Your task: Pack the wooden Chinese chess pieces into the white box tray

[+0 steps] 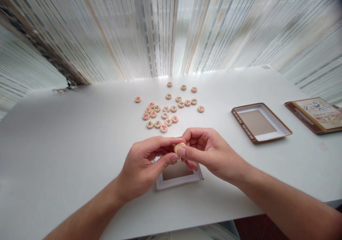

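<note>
Head view: your left hand [141,165] and right hand [210,149], nearly closed, pinch one pale disc [178,147] above a white-walled tray [175,184]. Rightward, an open box [257,123] shows brown inside.

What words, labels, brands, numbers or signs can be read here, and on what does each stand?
"Chinese", apparently, though blurred: on the printed box at far right.
Lettering along its brown side: too small to read.
Pale lettering on the open box: too blurred to read.
Red and black characters on the round pieces: too small to read surely.
</note>
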A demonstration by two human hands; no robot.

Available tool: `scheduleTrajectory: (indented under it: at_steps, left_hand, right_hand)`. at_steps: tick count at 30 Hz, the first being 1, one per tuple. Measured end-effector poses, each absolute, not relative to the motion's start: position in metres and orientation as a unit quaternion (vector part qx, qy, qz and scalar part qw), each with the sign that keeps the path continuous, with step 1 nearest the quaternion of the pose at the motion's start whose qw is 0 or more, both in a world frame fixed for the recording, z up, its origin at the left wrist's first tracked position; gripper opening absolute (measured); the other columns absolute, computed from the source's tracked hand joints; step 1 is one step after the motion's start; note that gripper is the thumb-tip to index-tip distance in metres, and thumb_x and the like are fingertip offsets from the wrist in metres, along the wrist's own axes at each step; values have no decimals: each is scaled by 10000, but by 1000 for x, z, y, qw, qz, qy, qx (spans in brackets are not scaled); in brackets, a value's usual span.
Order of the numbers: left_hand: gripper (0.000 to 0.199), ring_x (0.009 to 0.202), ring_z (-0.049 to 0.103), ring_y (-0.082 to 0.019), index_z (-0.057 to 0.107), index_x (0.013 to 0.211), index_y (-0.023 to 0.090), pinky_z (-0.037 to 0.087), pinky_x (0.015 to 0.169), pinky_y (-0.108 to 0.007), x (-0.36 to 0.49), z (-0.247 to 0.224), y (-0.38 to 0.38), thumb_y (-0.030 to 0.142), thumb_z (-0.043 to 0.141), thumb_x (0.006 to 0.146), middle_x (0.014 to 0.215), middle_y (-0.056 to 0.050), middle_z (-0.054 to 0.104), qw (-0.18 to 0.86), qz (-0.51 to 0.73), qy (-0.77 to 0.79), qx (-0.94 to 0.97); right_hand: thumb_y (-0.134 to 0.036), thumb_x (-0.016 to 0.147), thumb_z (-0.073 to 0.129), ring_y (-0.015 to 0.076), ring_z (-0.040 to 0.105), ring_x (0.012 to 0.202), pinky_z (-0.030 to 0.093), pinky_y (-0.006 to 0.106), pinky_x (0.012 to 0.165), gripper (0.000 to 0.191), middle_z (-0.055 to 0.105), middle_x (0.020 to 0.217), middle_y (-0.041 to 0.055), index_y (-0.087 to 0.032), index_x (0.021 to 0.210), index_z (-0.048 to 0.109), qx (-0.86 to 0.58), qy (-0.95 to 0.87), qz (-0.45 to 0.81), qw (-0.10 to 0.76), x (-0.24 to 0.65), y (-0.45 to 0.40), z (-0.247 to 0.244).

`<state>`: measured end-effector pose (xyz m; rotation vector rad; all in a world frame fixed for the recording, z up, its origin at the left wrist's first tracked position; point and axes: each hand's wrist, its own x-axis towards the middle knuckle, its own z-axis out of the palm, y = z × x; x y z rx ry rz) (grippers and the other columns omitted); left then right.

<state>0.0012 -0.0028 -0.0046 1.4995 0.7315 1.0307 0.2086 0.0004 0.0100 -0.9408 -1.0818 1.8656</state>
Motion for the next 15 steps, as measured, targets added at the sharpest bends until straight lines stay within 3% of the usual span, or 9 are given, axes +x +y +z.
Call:
scheduleTrajectory:
  at_steps: [5, 15]
  left_hand:
    - [311, 930, 833, -174, 828, 1244, 247, 688, 870, -246, 1, -4, -3, 95, 773, 978, 1087, -52, 864, 566, 438, 309, 627]
    - [226, 888, 835, -147, 854, 1124, 233, 684, 840, -197, 2, 2, -5, 119, 837, 930, 1063, -28, 877, 544, 466, 369, 592]
  right_hand:
    - [-306, 728, 1010, 92, 619, 512, 513, 175, 500, 344, 703, 606, -20, -154, 792, 708, -361, -421, 734, 392, 207, -1, 9]
    - [-224, 771, 972, 133, 695, 654, 565, 217, 601, 199, 774, 758, 20, -177, 880, 812, -357, -505, 654, 436, 206, -3, 10]
